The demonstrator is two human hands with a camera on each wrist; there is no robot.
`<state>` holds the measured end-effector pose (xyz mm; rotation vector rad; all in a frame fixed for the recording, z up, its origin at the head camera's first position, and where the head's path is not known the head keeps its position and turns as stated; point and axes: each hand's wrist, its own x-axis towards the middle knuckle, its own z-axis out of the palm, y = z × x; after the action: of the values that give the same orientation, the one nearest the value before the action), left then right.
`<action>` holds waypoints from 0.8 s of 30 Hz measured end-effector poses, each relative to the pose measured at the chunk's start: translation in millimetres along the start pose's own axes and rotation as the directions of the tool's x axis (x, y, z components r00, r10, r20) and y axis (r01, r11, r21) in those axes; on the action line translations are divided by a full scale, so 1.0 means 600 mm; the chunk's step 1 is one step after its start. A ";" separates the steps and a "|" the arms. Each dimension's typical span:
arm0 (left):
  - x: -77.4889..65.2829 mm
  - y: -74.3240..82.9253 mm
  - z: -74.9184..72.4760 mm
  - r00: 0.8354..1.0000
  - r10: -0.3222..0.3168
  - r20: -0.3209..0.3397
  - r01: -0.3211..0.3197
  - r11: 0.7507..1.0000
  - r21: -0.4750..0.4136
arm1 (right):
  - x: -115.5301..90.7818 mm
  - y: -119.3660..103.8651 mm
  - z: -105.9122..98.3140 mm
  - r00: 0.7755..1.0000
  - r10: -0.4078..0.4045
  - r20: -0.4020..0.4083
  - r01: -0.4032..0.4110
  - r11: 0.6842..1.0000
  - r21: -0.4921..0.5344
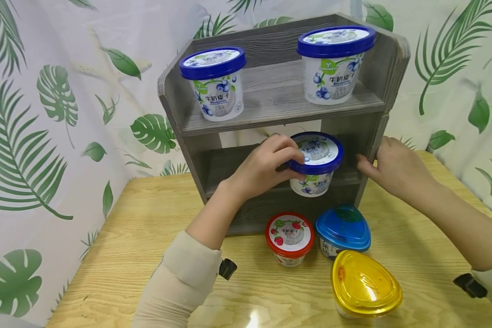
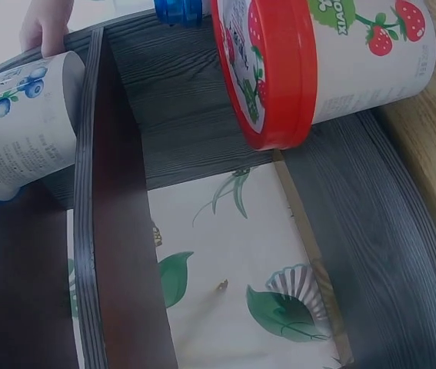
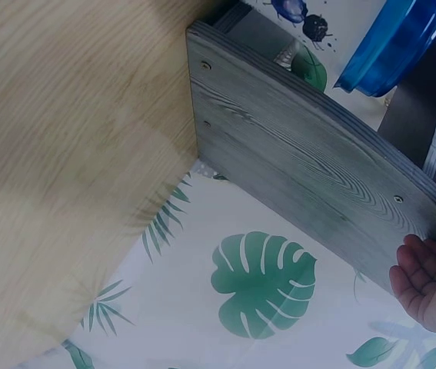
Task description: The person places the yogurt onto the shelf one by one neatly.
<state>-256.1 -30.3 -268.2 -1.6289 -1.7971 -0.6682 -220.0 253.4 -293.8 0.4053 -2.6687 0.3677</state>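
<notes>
My left hand (image 1: 266, 164) pinches a blueberry tub (image 1: 317, 155) by its blue lid and side, at the front of the middle shelf (image 1: 348, 179) of a grey wooden rack. In the left wrist view, the tub's base (image 2: 70, 84) is close to the shelf board; whether they touch, I cannot tell. My right hand (image 1: 402, 166) grips the rack's right side panel (image 3: 310, 138), thumb at the front edge and fingers bent against the outer face. Two more blueberry tubs, one left (image 1: 217, 93) and one right (image 1: 332, 77), stand on the upper shelf.
Before the rack on the wooden table (image 1: 147, 255) stand a red-lidded strawberry tub (image 1: 289, 237), a blue-lidded container (image 1: 344, 230) and a yellow-lidded container (image 1: 365, 284). A leaf-patterned cloth (image 1: 86, 91) hangs behind the rack.
</notes>
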 end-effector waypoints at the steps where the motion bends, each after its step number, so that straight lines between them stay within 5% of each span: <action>1: 0.001 0.000 0.000 1.000 0.000 -0.004 0.000 1.000 -0.003 | 0.000 0.000 0.000 1.000 0.005 0.003 -0.005 1.000 0.001; 24: 0.011 -0.001 0.012 1.000 0.002 -0.027 -0.001 1.000 0.024 | 0.000 -0.002 -0.001 1.000 0.008 0.001 -0.008 1.000 -0.002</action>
<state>-257.5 -20.8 -268.0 -1.5978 -1.7780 -0.6619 -219.3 252.7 -293.5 0.3949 -2.6719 0.3678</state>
